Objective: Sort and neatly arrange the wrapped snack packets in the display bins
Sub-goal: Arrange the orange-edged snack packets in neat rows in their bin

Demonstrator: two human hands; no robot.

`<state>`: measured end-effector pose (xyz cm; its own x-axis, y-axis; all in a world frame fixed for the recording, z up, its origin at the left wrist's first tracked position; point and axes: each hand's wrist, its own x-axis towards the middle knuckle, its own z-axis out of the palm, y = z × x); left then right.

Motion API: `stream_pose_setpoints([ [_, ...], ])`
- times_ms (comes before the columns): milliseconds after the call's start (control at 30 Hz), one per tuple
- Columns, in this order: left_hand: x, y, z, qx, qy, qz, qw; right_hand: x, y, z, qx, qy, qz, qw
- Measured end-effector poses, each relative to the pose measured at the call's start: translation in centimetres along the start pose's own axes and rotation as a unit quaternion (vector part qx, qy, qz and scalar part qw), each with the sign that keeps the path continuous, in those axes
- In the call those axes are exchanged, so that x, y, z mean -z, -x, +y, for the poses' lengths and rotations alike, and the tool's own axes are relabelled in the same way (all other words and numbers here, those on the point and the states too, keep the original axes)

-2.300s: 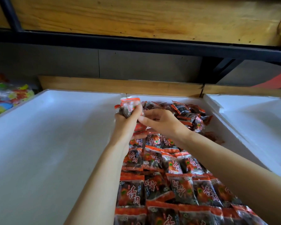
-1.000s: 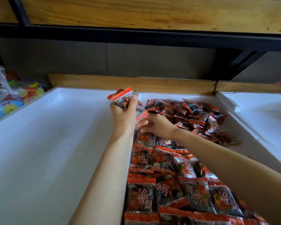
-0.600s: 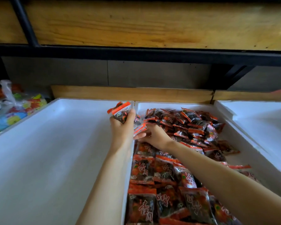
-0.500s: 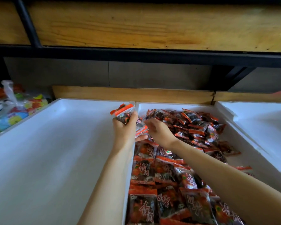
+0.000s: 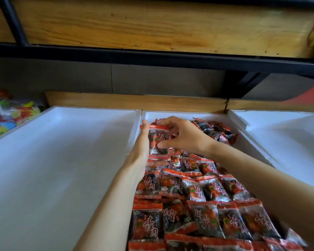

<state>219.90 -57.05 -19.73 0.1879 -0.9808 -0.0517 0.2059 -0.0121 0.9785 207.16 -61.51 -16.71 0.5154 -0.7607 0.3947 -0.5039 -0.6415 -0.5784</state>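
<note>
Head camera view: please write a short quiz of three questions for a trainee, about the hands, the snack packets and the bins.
1. True or false: the right hand pinches a snack packet.
2. Which bin holds the red packets? A: the left bin. B: the middle bin. C: the right bin.
3. Fill in: the loose heap of packets lies at the ___ end of its bin (near or far).
Key: 1 true; 2 B; 3 far.

Your head camera looks forward and down, close over the middle bin [image 5: 185,114], toward its far edge; the right margin seems blurred.
</note>
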Motion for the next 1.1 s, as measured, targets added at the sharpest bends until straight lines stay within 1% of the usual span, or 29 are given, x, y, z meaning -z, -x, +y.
stream_pose_setpoints([
  [67, -0.1, -0.2, -0.1, 0.0, 0.001, 0.008, 1.0, 0.3, 0.2, 0.3, -0.032, -0.029, 0.022, 0.999],
  [133, -0.2, -0.2, -0.1, -0.018, 0.002, 0.004, 1.0, 0.6, 0.4, 0.6, -0.052, -0.086, 0.035, 0.994],
  [267, -0.3, -0.2, 0.0, -0.063, 0.014, 0.001, 0.998, 1.9, 0.9, 1.2, -0.081, -0.22, 0.044, 0.971],
  [333, -0.4, -0.2, 0.0, -0.076, 0.012, 0.014, 0.997, 3.1, 1.1, 2.0, -0.091, -0.265, 0.07, 0.957],
  [367, -0.4, -0.3, 0.1, -0.08, 0.013, 0.022, 0.996, 3.8, 1.2, 2.6, -0.1, -0.268, 0.088, 0.954],
  [400, -0.4, -0.3, 0.1, -0.083, 0.016, 0.03, 0.996, 4.3, 1.2, 3.3, -0.113, -0.249, 0.101, 0.957],
  [467, -0.4, -0.5, 0.2, -0.087, 0.022, 0.034, 0.995, 4.8, 1.2, 5.1, -0.14, -0.153, 0.095, 0.974],
  [533, -0.5, -0.6, 0.1, -0.093, 0.019, 0.027, 0.995, 4.5, 1.4, 7.2, -0.157, -0.037, 0.043, 0.986],
  [600, -0.5, -0.7, 0.0, -0.1, 0.003, 0.023, 0.995, 3.9, 1.4, 8.9, -0.159, 0.068, -0.033, 0.984],
  [633, -0.5, -0.6, 0.0, -0.104, -0.005, 0.02, 0.994, 3.5, 1.4, 9.4, -0.153, 0.1, -0.067, 0.981],
  [700, -0.5, -0.6, -0.1, -0.112, -0.015, 0.014, 0.994, 2.8, 1.4, 10.1, -0.153, 0.109, -0.105, 0.977],
  [767, -0.5, -0.5, -0.1, -0.117, -0.015, 0.01, 0.993, 2.0, 1.6, 10.3, -0.152, 0.11, -0.119, 0.975],
  [833, -0.4, -0.5, 0.1, -0.117, -0.012, 0.014, 0.993, 1.5, 1.6, 10.5, -0.149, 0.126, -0.116, 0.974],
  [933, 0.2, -0.6, 0.6, -0.117, 0.003, 0.035, 0.993, 1.2, 1.6, 10.3, -0.132, 0.179, -0.087, 0.971],
  [1033, 1.0, -1.0, 0.9, -0.121, 0.019, 0.059, 0.991, 0.5, 1.6, 8.7, -0.079, 0.153, -0.054, 0.984],
  [1100, 1.4, -1.2, 1.0, -0.12, 0.028, 0.076, 0.989, -0.5, 1.4, 7.4, -0.051, 0.128, -0.09, 0.986],
])
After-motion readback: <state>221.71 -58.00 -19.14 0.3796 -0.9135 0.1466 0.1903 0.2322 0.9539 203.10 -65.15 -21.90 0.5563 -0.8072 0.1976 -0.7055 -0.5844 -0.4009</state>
